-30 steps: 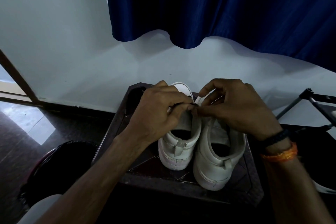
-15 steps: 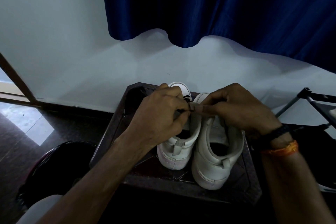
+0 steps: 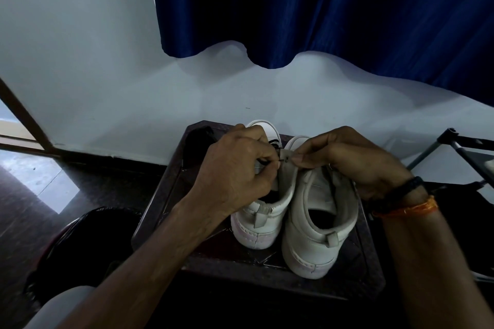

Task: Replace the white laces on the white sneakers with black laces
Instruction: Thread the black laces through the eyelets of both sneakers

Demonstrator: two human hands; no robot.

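Two white sneakers stand side by side, heels toward me, on a dark tray-like stool top (image 3: 355, 272). My left hand (image 3: 235, 171) covers the front of the left sneaker (image 3: 260, 224) and pinches the tip of a black lace (image 3: 281, 160) at an eyelet on that shoe's right flap. My right hand (image 3: 344, 159) pinches the same flap from the right, above the right sneaker (image 3: 312, 238). Black lacing shows near the left sneaker's toe. Most of the lace is hidden under my hands.
A white wall and a dark blue curtain (image 3: 320, 8) rise behind the stool. A dark round bin (image 3: 80, 243) sits at lower left on the dark floor. A black metal stand (image 3: 465, 149) reaches in from the right. My knee (image 3: 61, 307) shows at bottom left.
Both hands have dropped slightly and closed in on the left sneaker's flap. My right thumb and finger have straightened along the flap edge. The sneakers have stayed in place.
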